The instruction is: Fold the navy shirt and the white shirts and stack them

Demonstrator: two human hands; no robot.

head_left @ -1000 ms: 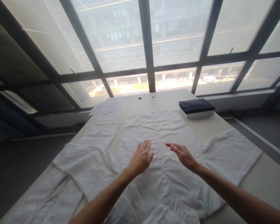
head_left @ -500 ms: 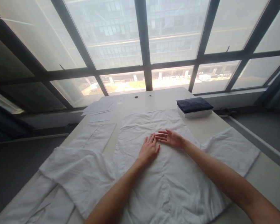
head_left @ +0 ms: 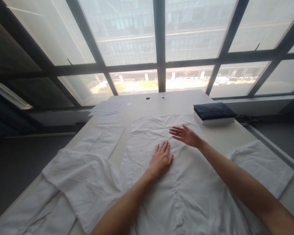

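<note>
A white shirt (head_left: 147, 147) lies spread over the table, its buttoned front running down the middle and its sleeves out to both sides. Flat on the cloth beside the button line rests my left hand (head_left: 161, 158), fingers stretched out. My right hand (head_left: 185, 135) is farther up and to the right, open with its fingers spread and pointing left. It is over the upper part of the shirt; whether it touches the fabric I cannot tell. Neither hand grips anything. Wrinkles run across the cloth around both hands.
Folded dark blue cloth (head_left: 214, 111) sits on a white stack (head_left: 219, 121) at the table's right. Papers (head_left: 107, 109) lie at the far left. More folded white cloth (head_left: 101, 138) is at the left. The white table (head_left: 178, 103) reaches towards the windows.
My right hand has moved away from my left, up and to the right. The left hand stays flat on the shirt. The camera view has shifted slightly.
</note>
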